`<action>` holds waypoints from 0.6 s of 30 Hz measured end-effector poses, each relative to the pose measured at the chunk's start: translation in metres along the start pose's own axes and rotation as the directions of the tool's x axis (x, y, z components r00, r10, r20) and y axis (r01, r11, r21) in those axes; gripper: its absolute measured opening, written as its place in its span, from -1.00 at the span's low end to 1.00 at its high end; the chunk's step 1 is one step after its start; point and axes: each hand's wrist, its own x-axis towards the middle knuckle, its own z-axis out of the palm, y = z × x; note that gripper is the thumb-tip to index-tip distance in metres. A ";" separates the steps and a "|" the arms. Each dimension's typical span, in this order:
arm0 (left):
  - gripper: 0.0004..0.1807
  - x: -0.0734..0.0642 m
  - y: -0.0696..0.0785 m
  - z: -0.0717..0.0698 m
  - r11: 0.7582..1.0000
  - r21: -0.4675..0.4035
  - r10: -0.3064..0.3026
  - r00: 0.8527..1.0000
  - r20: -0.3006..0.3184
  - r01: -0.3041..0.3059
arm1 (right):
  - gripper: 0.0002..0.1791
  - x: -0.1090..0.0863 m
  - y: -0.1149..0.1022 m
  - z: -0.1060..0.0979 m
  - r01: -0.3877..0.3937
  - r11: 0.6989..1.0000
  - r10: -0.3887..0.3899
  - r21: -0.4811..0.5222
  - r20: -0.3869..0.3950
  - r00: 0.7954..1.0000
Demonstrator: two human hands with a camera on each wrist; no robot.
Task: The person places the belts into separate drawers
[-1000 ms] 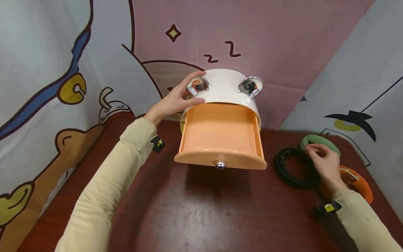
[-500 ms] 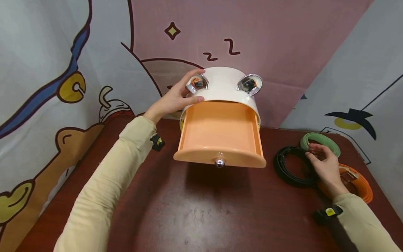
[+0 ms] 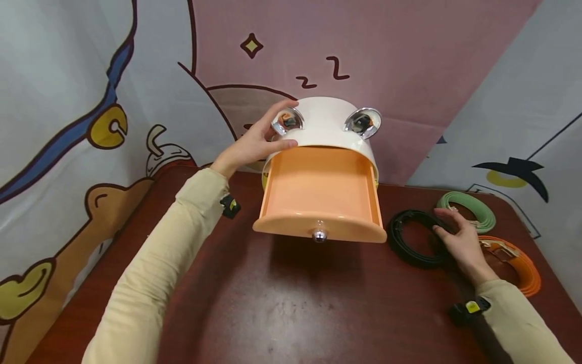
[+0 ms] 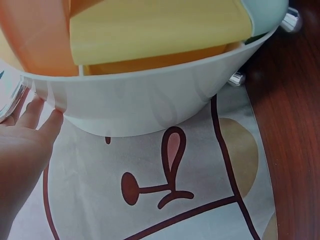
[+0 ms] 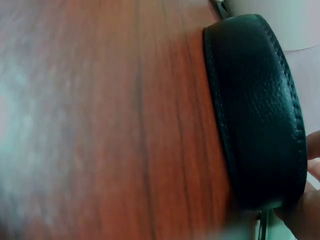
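Note:
My left hand holds the upper left side of a white frog-shaped drawer box, thumb and fingers astride one of its chrome eyes. In the left wrist view the fingertips lie against the box's white wall. Its orange drawer is pulled out and has a round chrome knob. To the right, my right hand pinches the near right side of a coiled black belt. Close up in the right wrist view, the black belt shows stitched edges; part of the hand is out of frame.
A coiled green belt lies behind the right hand, and a coiled orange belt with a metal buckle lies to its right. Brown wooden table underneath; a printed cartoon cloth hangs close behind the box.
The right hand has moved a little left, away from the green belt, and the black belt has shifted slightly left with it. The left hand and the drawer box stay in place.

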 end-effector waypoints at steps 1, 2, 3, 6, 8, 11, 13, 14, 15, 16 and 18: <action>-0.21 0.000 0.000 0.000 1.000 0.000 0.000 1.000 0.000 0.000 | -0.51 0.001 0.001 0.000 -0.001 1.000 0.001 -0.003 0.005 1.000; -0.21 0.001 0.000 0.000 1.000 0.002 -0.001 1.000 -0.001 0.001 | -0.51 0.001 0.002 0.000 -0.004 1.000 0.004 -0.011 0.008 1.000; -0.21 0.001 0.000 0.001 1.000 0.001 0.001 1.000 -0.001 -0.001 | -0.50 0.002 0.002 0.000 -0.005 1.000 0.006 -0.013 0.014 1.000; -0.21 0.000 0.000 0.001 1.000 0.000 -0.011 1.000 0.003 0.011 | -0.49 0.002 0.004 0.001 -0.023 1.000 0.023 -0.012 0.032 0.999; -0.21 0.000 0.000 0.001 1.000 -0.002 -0.014 1.000 0.003 0.014 | -0.49 0.002 0.004 0.001 -0.045 0.999 0.045 -0.020 0.042 0.998; -0.20 0.000 0.000 0.001 1.000 -0.009 -0.017 1.000 0.000 0.017 | -0.49 0.002 0.005 0.001 -0.084 0.996 0.085 -0.012 0.059 0.995; -0.20 0.000 -0.001 0.001 1.000 -0.015 -0.012 1.000 -0.002 0.012 | -0.49 0.001 0.005 0.002 -0.111 0.994 0.110 0.005 0.066 0.992; -0.20 0.000 -0.001 0.001 1.000 -0.019 -0.011 1.000 -0.001 0.011 | -0.49 0.001 0.006 0.003 -0.121 0.992 0.119 0.026 0.067 0.991; -0.20 0.001 -0.002 0.001 1.000 -0.021 -0.010 1.000 0.000 0.010 | -0.50 0.000 0.006 0.003 -0.129 0.990 0.126 0.049 0.067 0.990; -0.20 0.001 -0.002 0.002 1.000 -0.022 -0.011 1.000 0.000 0.011 | -0.50 0.000 0.007 0.004 -0.134 0.988 0.129 0.078 0.067 0.989; -0.20 0.001 -0.003 0.002 1.000 -0.025 -0.018 1.000 -0.001 0.018 | -0.50 -0.001 0.009 0.005 -0.129 0.979 0.120 0.159 0.067 0.991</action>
